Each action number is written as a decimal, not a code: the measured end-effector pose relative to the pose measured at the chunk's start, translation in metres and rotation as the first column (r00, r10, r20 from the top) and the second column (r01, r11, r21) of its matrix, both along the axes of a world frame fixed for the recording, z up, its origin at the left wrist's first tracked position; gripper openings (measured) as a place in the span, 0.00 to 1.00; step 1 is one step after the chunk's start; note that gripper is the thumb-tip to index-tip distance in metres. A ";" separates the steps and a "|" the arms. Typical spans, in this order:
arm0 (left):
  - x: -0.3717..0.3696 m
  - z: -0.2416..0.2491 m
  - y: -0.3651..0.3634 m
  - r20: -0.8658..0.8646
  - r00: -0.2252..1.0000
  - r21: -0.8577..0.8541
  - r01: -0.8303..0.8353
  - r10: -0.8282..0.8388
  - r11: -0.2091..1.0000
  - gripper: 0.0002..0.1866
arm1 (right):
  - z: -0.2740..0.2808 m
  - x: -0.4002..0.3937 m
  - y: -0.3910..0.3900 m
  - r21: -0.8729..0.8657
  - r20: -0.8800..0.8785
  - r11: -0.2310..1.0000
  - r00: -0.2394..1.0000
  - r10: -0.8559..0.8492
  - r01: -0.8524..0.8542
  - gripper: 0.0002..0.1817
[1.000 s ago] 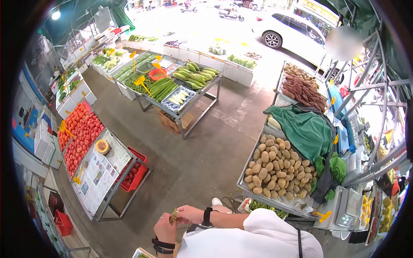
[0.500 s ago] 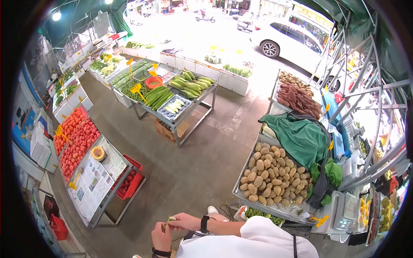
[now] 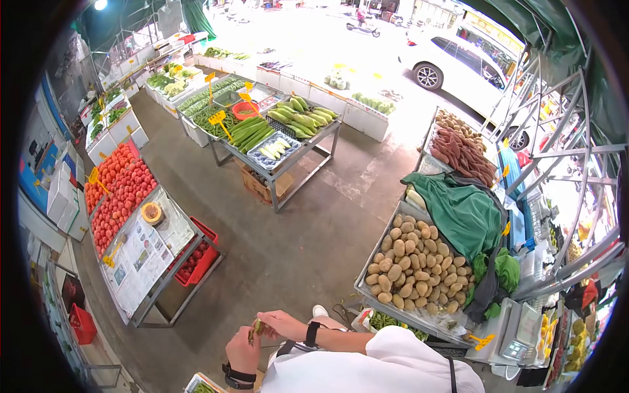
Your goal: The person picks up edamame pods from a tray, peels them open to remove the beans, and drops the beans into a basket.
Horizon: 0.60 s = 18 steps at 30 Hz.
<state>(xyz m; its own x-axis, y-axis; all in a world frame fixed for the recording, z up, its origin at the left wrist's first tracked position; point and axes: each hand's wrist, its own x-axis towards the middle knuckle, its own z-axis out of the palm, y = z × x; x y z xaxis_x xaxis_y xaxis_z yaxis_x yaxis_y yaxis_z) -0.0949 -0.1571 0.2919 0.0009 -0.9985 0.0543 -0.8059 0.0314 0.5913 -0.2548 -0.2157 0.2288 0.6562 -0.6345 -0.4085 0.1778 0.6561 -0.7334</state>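
My left hand (image 3: 242, 352) and my right hand (image 3: 278, 325) meet low in the head view, in front of my body. Their fingers are pinched around a small green piece that looks like a vegetable pod (image 3: 257, 326), partly covered by the fingertips. Its exact kind does not show. Dark bands circle both wrists. At the bottom edge, near my left wrist, part of a container with green pods (image 3: 204, 386) is visible. Another container with green pods (image 3: 386, 320) sits by my right arm, below the potato stand.
Potatoes (image 3: 419, 268) fill a stand on the right, with a green cloth (image 3: 458, 213) behind them. Tomatoes (image 3: 124, 203) and newspaper (image 3: 141, 262) cover a sloped stand on the left. A metal table (image 3: 278, 187) with green vegetables stands ahead. A scale (image 3: 522, 334) is far right.
The view has shifted a little, bringing a container of green pods in at the bottom edge. My hands stay together, with the green piece turned slightly between the fingers.
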 end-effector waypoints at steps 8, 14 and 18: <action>0.006 0.008 -0.001 -0.220 0.960 0.028 -0.172 0.174 0.985 0.05 | -0.007 -0.003 0.003 0.069 0.040 0.990 0.991 -0.125 0.122 0.14; -0.003 0.010 -0.004 -0.293 0.945 -0.047 -0.167 0.146 0.985 0.07 | 0.010 0.011 0.008 -0.023 -0.025 0.998 0.998 0.061 -0.062 0.13; 0.000 -0.004 -0.003 -0.301 0.941 -0.030 -0.173 0.156 0.985 0.07 | 0.001 0.012 0.009 -0.046 -0.022 0.997 0.998 0.055 -0.056 0.12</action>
<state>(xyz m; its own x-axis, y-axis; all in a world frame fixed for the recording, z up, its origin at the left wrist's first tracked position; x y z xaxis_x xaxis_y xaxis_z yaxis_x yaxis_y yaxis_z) -0.0951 -0.1601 0.2881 0.1893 -0.9786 0.0809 -0.5909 -0.0477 0.8053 -0.2433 -0.2068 0.2297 0.6825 -0.6161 -0.3932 0.1267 0.6295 -0.7666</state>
